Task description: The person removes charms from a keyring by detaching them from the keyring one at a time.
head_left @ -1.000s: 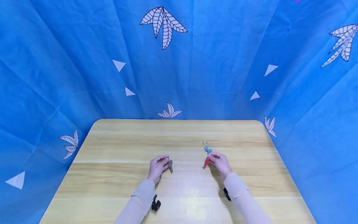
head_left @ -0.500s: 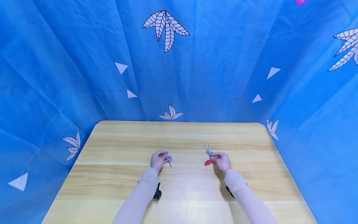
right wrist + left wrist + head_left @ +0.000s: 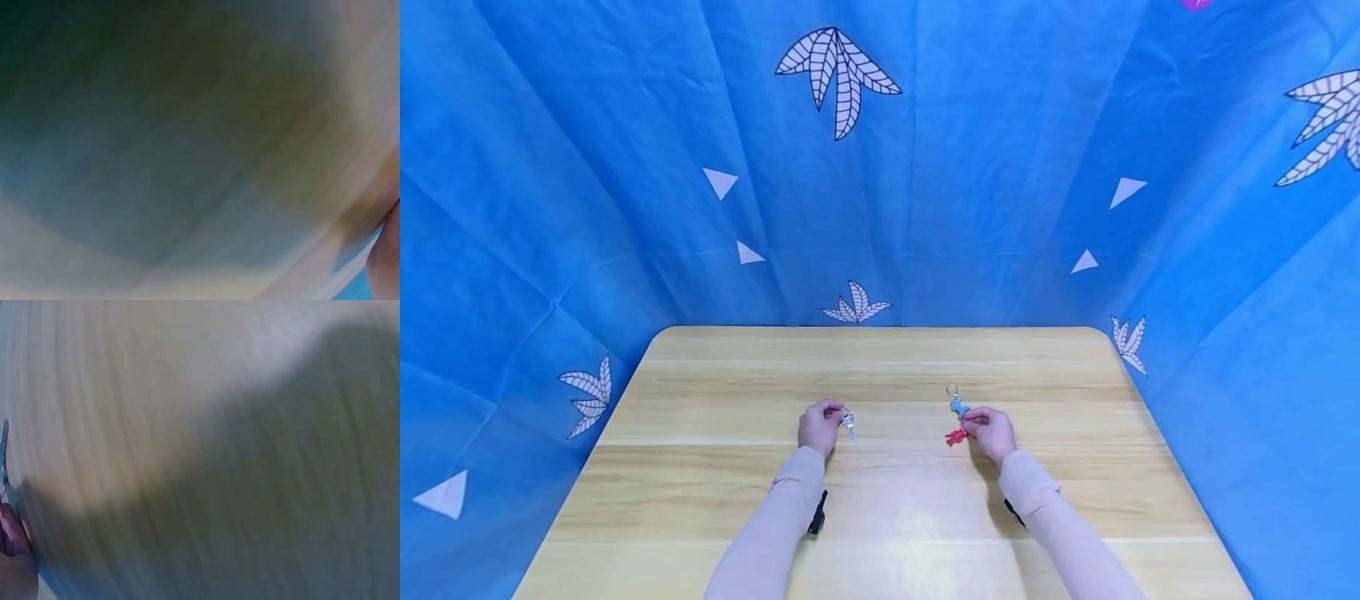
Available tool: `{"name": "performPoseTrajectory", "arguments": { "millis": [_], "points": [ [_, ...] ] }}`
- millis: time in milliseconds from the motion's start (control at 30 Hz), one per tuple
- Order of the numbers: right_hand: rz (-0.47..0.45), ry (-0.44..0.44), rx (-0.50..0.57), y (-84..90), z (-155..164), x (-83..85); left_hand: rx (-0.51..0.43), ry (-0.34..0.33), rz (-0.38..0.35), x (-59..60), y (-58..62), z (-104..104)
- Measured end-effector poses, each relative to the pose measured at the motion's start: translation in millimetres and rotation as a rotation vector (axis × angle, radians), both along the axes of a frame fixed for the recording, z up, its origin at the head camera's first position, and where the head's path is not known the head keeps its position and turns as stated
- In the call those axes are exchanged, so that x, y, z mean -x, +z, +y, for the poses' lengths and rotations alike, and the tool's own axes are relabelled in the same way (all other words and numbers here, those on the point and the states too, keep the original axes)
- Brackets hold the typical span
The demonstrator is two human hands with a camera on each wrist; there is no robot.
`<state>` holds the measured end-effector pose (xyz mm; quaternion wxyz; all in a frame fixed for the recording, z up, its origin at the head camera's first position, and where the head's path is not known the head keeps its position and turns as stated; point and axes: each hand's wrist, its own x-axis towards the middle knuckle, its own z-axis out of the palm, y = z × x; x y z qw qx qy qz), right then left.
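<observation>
On the wooden table (image 3: 715, 467), the left hand (image 3: 818, 427) has its fingers curled round a small silver key (image 3: 848, 423), pinching it at the head so the blade points toward the near edge of the table. The right hand (image 3: 992, 433) pinches a keychain (image 3: 957, 417) at about its middle: a metal ring at the end farther from the near edge, a blue charm below it, a red charm hanging beside the fingers. Key and keychain are well apart, both around the middle of the table, with bare wood on every side of them out to the table's rounded far corners. A blue cloth (image 3: 1000, 167) printed with white leaves and triangles rises behind and beside the table.

The head view alone shows both grips. The left wrist view is blurred wood and shadow with a sliver of the key (image 3: 4, 450) at its left edge; the right wrist view shows only blur and a fingertip.
</observation>
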<state>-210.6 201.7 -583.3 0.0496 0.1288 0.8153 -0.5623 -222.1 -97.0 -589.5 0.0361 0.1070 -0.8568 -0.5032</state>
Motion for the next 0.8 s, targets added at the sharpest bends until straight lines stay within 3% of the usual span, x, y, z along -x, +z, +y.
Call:
{"name": "performPoseTrajectory", "arguments": {
  "millis": [233,400,567,800],
  "points": [
    [-0.014,0.003,-0.022,2.2,-2,-0.1,-0.007,-0.025,0.016,-0.2,-3.4,-6],
    [-0.039,-0.002,0.062,3.1,-2,1.1,-0.048,-0.016,0.024,0.0,-4.0,-10],
    [-0.022,0.021,0.162,7.0,0,-2.6,-0.142,-0.002,-0.010,-1.4,-8.3,-16],
    [-0.101,0.008,0.252,0.8,6,-4.4,-0.311,-0.008,-0.027,-8.0,-9.7,-26]
  ]
}}
